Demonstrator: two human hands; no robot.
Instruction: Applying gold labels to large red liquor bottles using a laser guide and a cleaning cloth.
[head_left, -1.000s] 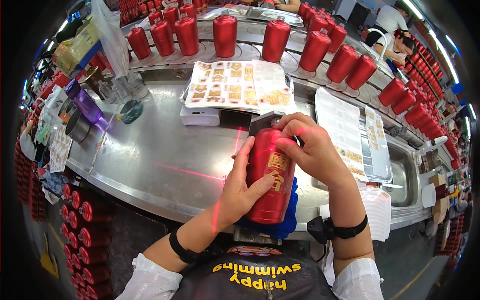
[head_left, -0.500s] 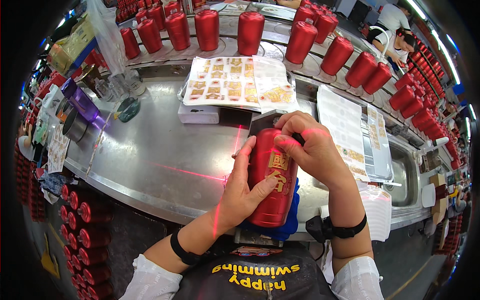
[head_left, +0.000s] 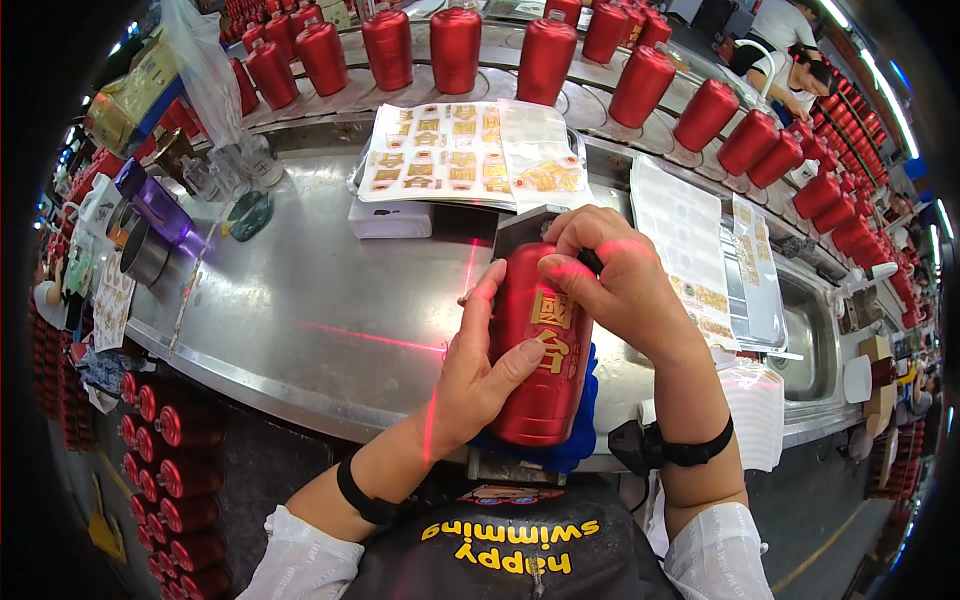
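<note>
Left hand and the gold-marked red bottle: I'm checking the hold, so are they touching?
Touching. The head view shows the left hand cupping the gold-marked red bottle, its thumb laid across the front.

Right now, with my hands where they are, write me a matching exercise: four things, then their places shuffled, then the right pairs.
1. left hand
2. right hand
3. purple bottle
4. blue cloth

A. at the far, neck end of the red bottle
B. showing beneath the red bottle
C. left part of the bench, beside a metal pot
D. along the red bottle's left side, thumb over its front

Pairs: 1-D; 2-A; 3-C; 4-B
</note>
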